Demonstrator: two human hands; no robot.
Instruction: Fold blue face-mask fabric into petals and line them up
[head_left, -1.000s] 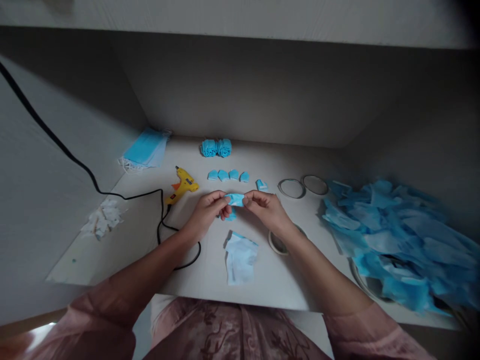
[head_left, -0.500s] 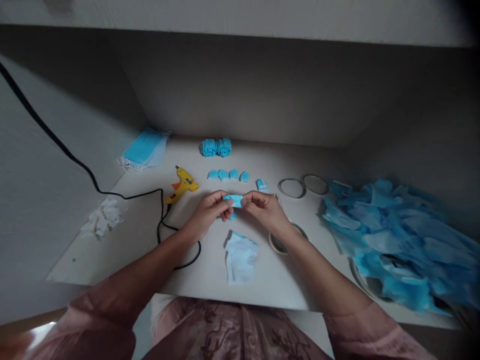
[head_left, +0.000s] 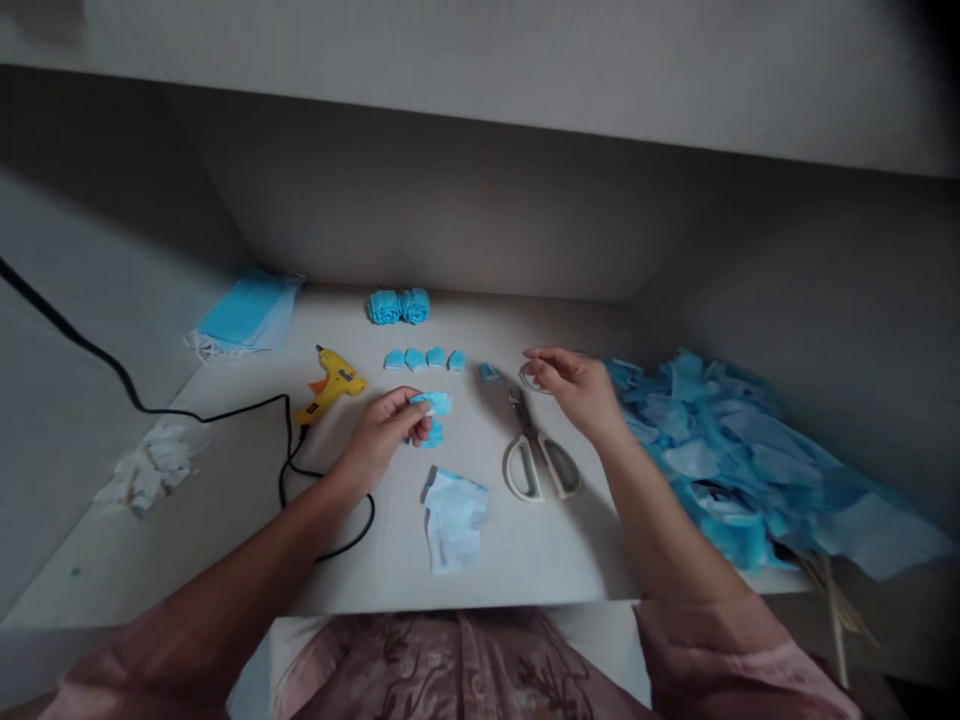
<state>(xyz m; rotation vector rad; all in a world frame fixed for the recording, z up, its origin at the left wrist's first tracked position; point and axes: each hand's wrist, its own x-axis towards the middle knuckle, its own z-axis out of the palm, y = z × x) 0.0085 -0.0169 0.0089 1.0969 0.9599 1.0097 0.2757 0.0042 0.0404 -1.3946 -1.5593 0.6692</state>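
Pinched in my left hand (head_left: 394, 420) is a small blue fabric strip (head_left: 435, 403), with another blue scrap (head_left: 433, 434) just beneath the fingers. My right hand (head_left: 576, 385) is raised over a wire ring (head_left: 532, 378); its thumb and fingers are apart and nothing shows between them. Scissors (head_left: 541, 465) with white handles lie below and left of it. Several small cut blue pieces (head_left: 425, 359) sit in a row, and a folded blue piece (head_left: 490, 373) is near the scissors' tip. Pale blue fabric (head_left: 455, 520) lies near the front edge.
A yellow glue gun (head_left: 330, 385) with a black cord (head_left: 225, 411) lies left, near white scraps (head_left: 150, 468). Blue masks (head_left: 247, 312) and two rolled blue bundles (head_left: 399, 307) are at the back. A large blue fabric heap (head_left: 720, 430) covers the right.
My right hand has let go of the blue strip and moved right and slightly up, uncovering the scissors. The strip remains in my left hand. The view has shifted.
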